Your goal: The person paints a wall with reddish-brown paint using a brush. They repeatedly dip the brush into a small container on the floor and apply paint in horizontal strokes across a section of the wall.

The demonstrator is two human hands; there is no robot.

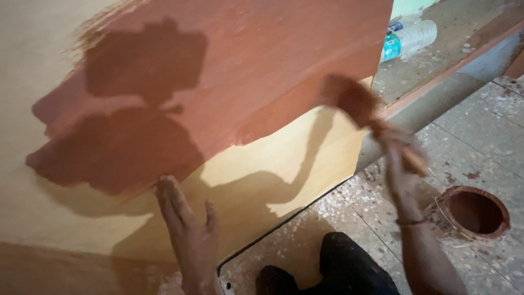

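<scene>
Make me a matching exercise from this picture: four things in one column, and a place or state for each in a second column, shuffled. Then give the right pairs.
Things:
1. brush
2. left hand
3. paint pot
4. bottle

Places or states:
A. lying on its side on the ledge, upper right
B. pressed flat against the unpainted lower part of the panel
C. standing open on the speckled floor, by the right wrist
D. blurred, held in the right hand at the panel's right edge

Pairs: 1-D, 2-B, 3-C, 4-A
</scene>
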